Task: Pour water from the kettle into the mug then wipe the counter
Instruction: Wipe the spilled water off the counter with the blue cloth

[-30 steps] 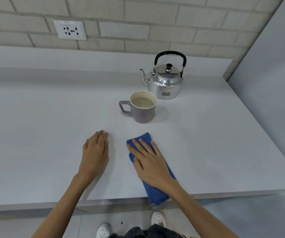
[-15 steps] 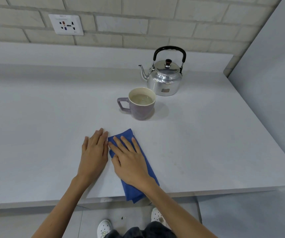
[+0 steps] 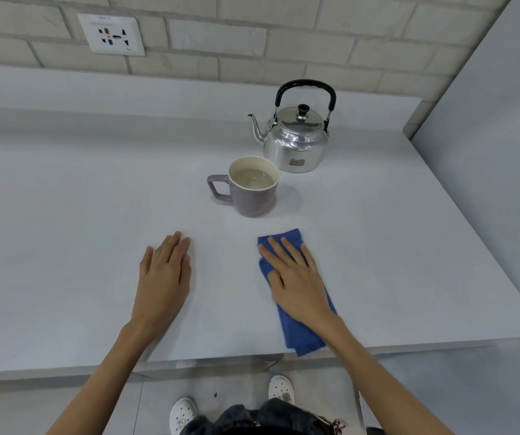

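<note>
A shiny metal kettle (image 3: 296,142) with a black handle stands upright at the back of the pale counter (image 3: 80,215). Just in front of it sits a purple mug (image 3: 249,189), filled with water, its handle pointing left. My right hand (image 3: 296,277) lies flat on a folded blue cloth (image 3: 302,334), pressing it onto the counter near the front edge. My left hand (image 3: 164,277) rests flat on the bare counter to the left, holding nothing, a clear gap away from the cloth.
A brick wall with a power socket (image 3: 111,34) runs behind the counter. A grey side wall (image 3: 503,136) bounds the counter on the right. The counter's front edge (image 3: 64,370) is close to my body, with my white shoes (image 3: 183,412) below.
My right hand slid the blue cloth left until it met my left hand, then back to the right. The left hand, mug and kettle stayed put.
</note>
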